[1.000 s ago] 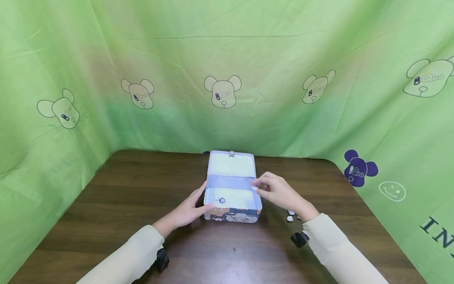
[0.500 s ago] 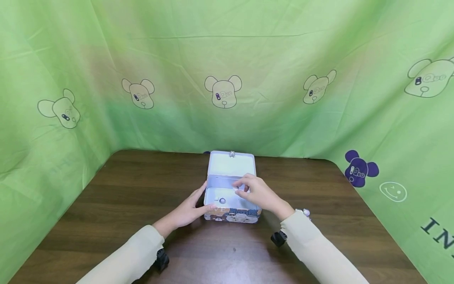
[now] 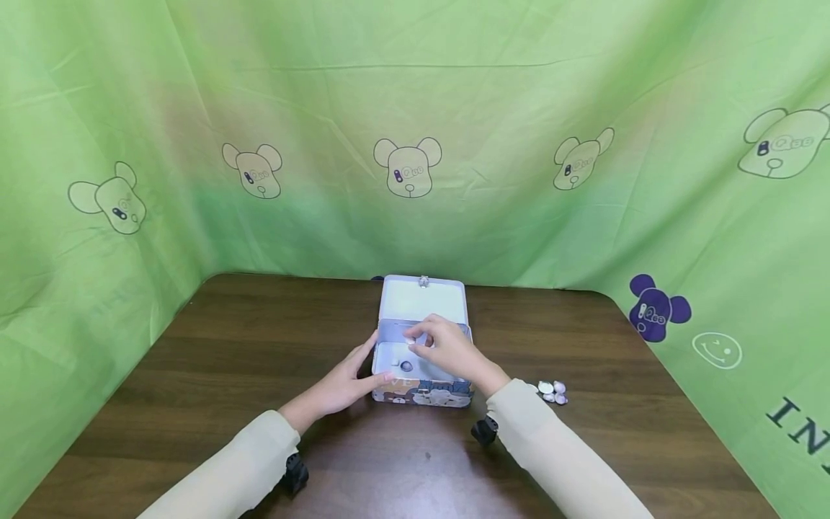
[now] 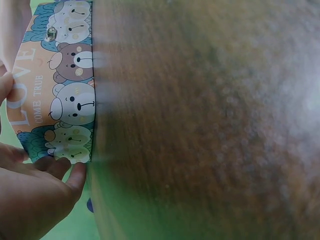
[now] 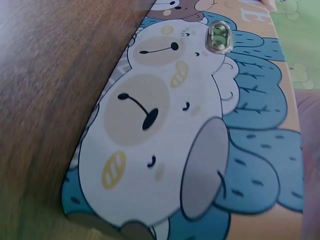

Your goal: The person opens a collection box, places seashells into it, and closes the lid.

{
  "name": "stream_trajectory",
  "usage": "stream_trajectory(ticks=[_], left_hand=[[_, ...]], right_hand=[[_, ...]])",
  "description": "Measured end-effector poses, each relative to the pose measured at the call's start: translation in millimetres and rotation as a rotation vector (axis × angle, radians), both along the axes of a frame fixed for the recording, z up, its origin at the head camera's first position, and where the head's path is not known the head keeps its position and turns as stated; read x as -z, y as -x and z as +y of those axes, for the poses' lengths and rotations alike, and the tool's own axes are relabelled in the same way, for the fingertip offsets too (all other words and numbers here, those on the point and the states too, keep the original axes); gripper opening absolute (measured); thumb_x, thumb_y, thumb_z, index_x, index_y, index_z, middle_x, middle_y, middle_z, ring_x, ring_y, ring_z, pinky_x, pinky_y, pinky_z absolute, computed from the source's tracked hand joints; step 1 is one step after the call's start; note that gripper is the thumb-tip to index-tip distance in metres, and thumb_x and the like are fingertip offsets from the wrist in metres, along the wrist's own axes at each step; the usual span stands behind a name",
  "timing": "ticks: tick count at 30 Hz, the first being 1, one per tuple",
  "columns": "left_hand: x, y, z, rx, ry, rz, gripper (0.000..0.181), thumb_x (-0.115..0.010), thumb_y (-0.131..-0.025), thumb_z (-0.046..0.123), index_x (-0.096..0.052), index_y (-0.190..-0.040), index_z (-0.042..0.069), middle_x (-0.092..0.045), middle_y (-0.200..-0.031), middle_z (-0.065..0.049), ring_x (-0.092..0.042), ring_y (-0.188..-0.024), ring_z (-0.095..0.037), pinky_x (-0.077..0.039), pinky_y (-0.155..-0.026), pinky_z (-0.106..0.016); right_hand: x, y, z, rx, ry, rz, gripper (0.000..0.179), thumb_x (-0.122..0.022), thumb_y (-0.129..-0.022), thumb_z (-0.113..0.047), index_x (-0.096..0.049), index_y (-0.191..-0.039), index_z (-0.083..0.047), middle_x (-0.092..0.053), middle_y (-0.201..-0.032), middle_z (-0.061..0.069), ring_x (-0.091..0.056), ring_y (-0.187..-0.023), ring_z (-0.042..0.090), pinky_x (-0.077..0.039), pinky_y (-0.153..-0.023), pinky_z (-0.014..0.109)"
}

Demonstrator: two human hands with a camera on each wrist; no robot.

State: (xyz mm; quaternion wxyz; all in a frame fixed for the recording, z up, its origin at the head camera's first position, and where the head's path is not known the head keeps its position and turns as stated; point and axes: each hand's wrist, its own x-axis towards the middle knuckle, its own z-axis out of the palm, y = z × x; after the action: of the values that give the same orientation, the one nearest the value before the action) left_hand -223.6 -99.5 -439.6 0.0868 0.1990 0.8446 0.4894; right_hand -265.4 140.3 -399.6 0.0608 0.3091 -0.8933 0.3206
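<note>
A lidded tin box (image 3: 424, 393) printed with cartoon bears stands on the table, its pale inside showing and its lid (image 3: 424, 299) raised at the back. My left hand (image 3: 340, 387) holds its left side, thumb at the front rim and fingers along the side wall. In the left wrist view, the fingers (image 4: 60, 167) lie against the box's end. Over the box's inside, my right hand (image 3: 447, 347) pinches a small white rounded piece (image 3: 411, 342) between thumb and fingers. Below it, a small greyish round piece (image 3: 405, 366) and a tiny white piece (image 3: 395, 362) lie on the box floor.
Several small white and lavender rounded pieces (image 3: 551, 391) lie on the brown wooden table (image 3: 272, 324) right of the box, partly beside my right sleeve. A green cloth (image 3: 408, 94) with bear-head outlines hangs behind and at both sides.
My right hand has moved left from the box's right rim to over its inside, carrying the small white piece. The pieces on the table have come into fuller view. My left hand stays put.
</note>
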Motion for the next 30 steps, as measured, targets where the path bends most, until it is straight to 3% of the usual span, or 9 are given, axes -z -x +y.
stream_trajectory(ticks=[15, 24, 30], left_hand=[[-0.5, -0.3, 0.8, 0.003, -0.003, -0.006, 0.087, -0.066, -0.098, 0.037, -0.010, -0.163, 0.020, -0.015, -0.165, -0.013, -0.016, -0.149, -0.034, -0.020, -0.113, -0.063], [-0.2, 0.6, 0.6, 0.005, -0.011, 0.010, 0.086, -0.065, -0.099, 0.034, -0.011, -0.163, 0.018, -0.016, -0.165, -0.014, -0.017, -0.149, -0.035, -0.021, -0.112, -0.063], [-0.4, -0.6, 1.1, 0.000, -0.010, -0.004, 0.087, -0.066, -0.098, 0.034, -0.009, -0.163, 0.020, -0.014, -0.165, -0.011, -0.016, -0.149, -0.033, -0.019, -0.113, -0.063]], right_hand=[[4.9, 5.5, -4.3, 0.017, -0.046, -0.033, 0.029, -0.075, -0.089, -0.008, -0.072, -0.117, -0.002, -0.067, -0.107, 0.010, -0.056, -0.078, 0.016, -0.047, -0.069, 0.029], [-2.6, -0.2, 0.6, -0.013, -0.032, -0.070, 0.028, -0.072, -0.091, -0.008, -0.072, -0.118, -0.001, -0.068, -0.111, 0.011, -0.059, -0.084, 0.021, -0.047, -0.072, 0.028], [-6.4, -1.6, 10.1, -0.022, -0.043, -0.061, 0.027, -0.070, -0.092, -0.009, -0.072, -0.117, -0.001, -0.069, -0.111, 0.010, -0.059, -0.085, 0.016, -0.049, -0.074, 0.030]])
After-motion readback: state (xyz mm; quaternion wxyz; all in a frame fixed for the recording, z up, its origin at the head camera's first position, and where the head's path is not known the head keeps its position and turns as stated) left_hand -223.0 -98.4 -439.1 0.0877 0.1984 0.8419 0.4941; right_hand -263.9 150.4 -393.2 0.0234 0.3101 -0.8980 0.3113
